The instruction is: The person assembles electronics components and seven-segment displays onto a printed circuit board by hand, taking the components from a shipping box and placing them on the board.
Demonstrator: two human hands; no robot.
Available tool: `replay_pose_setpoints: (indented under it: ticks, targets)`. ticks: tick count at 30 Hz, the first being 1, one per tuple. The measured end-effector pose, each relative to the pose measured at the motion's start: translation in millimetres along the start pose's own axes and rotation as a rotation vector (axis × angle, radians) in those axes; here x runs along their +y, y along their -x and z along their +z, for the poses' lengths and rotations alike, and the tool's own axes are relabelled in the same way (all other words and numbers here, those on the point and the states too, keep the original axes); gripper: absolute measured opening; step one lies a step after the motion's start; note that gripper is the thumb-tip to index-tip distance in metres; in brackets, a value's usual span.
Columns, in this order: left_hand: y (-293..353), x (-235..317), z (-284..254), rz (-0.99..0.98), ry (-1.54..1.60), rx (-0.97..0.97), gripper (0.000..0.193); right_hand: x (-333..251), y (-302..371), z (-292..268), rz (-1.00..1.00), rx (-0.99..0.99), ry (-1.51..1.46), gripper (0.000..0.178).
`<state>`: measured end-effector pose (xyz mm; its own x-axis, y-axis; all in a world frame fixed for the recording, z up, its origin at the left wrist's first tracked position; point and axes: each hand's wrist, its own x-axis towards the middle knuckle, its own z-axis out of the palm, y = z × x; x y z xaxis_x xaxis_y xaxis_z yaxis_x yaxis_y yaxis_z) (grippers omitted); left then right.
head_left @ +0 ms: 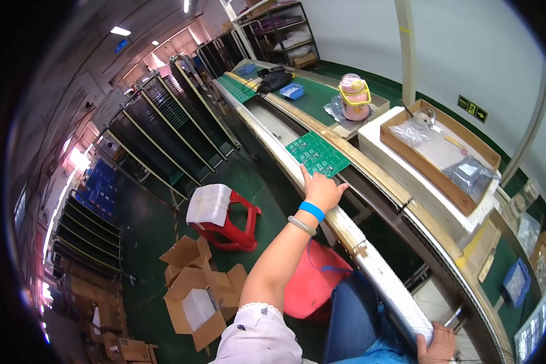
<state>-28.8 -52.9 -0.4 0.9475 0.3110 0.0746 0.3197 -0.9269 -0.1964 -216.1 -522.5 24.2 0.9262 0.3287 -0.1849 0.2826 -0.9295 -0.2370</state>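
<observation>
The left hand (323, 191), open and empty, touched the circuit board (316, 155) on the rails (397, 294), apparently positioning it, which next called for level guidance, while the right hand (439, 344) curled near their end, grip unclear.

Soft, fairly bright light spreads over the desk (315, 89) and the white wall (358, 36), while a ceiling lamp (120, 31) glows at upper left and the far-left windows (79, 161) burn out to pinkish-white glare. The dark racks (155, 145) and lower left sink into dimness. Fisheye distortion bends straight edges toward the blackened rim; the green circuit board (317, 155) looks reasonably crisp.
</observation>
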Motion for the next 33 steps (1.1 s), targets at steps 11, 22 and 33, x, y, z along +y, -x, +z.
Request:
replay_pose_setpoints:
  ticks: [11, 22, 33]
  targets:
    - [96.1, 86.0, -34.0, 0.214, 0.060, 0.104, 0.065, 8.6, 8.4, 6.3, -0.091, 0.161, -0.154, 0.060]
    - [184.7, 166.7, -56.0, 0.323, 0.172, 0.215, 0.061, 18.2, 17.7, 3.3, -0.272, 0.338, -0.251, 0.064]
    - [289.7, 253.5, -100.8, 0.670, 0.348, 0.166, 0.060, 82.9, 48.1, -4.3, -0.343, 0.560, -0.531, 0.048]
